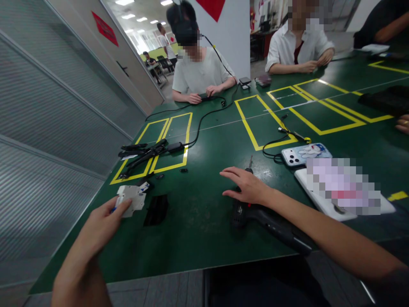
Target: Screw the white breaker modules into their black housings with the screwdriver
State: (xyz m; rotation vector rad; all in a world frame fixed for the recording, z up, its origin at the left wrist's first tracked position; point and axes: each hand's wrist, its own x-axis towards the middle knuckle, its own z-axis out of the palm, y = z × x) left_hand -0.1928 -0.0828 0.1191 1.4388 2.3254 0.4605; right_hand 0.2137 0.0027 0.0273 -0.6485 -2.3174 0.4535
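Head view, left hand: my left hand [102, 226] pinches the near corner of the blocky white plastic switch box [132, 198].
Head view, right hand: my right hand [247, 187] lies flat, fingers loose, on top of the long black power screwdriver [271, 224].
Where: both things lie on the dark green table [198, 230], near me.

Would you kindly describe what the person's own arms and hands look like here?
The left hand and right hand are bare, without gloves, and no ring, watch or bracelet shows. Both forearms are uncovered as far as they show; no sleeve is in view.
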